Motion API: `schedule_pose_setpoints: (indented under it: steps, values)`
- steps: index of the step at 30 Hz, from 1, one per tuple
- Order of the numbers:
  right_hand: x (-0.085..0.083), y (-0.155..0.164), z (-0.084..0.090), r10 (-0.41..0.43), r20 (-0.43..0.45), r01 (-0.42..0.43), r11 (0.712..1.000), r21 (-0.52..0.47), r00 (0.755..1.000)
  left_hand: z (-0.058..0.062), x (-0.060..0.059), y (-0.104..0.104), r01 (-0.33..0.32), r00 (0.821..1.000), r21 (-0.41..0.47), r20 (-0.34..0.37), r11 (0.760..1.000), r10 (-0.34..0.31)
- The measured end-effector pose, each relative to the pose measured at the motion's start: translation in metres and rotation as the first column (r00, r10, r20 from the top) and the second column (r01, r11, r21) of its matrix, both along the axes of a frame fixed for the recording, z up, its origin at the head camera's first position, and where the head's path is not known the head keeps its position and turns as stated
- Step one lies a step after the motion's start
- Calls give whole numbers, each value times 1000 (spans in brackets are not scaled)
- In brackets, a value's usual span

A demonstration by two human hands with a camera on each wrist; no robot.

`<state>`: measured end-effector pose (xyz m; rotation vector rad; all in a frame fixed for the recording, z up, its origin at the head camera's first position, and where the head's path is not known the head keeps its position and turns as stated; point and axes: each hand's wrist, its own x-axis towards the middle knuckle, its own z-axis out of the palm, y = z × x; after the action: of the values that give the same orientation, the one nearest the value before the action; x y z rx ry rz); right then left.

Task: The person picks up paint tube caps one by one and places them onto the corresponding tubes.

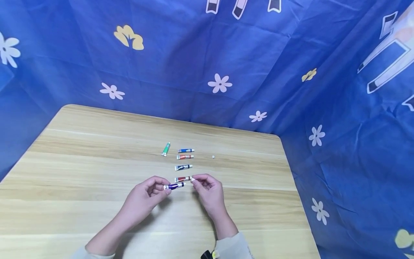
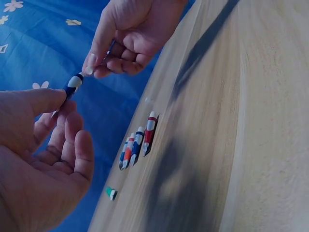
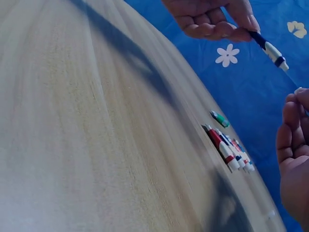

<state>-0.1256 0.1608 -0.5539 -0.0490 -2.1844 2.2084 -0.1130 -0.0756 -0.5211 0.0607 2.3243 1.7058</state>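
My left hand [image 1: 143,198] pinches a purple paint tube [image 1: 174,186] near its flat end, between thumb and fingers, held above the table. The tube's narrow end points right. My right hand [image 1: 211,196] pinches a small white cap [image 3: 299,90] between thumb and fingertips. In the right wrist view a gap separates this cap from the tube's tip. Just beyond the hands lies a dark red tube [image 1: 182,178]. Farther back are a dark blue tube [image 1: 183,167], an orange-red tube [image 1: 185,157], a blue tube [image 1: 185,150] and a green tube [image 1: 166,149] set at an angle.
A small white piece [image 1: 213,157], perhaps a cap, lies right of the row of tubes. The wooden table [image 1: 258,201] has rounded far corners. Blue patterned cloth [image 1: 181,72] hangs behind it and along its sides.
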Motion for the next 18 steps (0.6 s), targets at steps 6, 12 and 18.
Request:
schedule_pose_setpoints:
  steps: [6,12,18]
  values:
    - [5,-5,5,72,-54,-68,996,65,996,0,0,0,5,1000,9,4,1000,-5]
    - [12,-9,10,101,-58,-96,992,87,993,3,0,0,16,1000,8,6,1000,-16]
    - [15,-13,14,93,-59,-89,993,73,994,5,0,-2,21,1000,3,2,1000,-21]
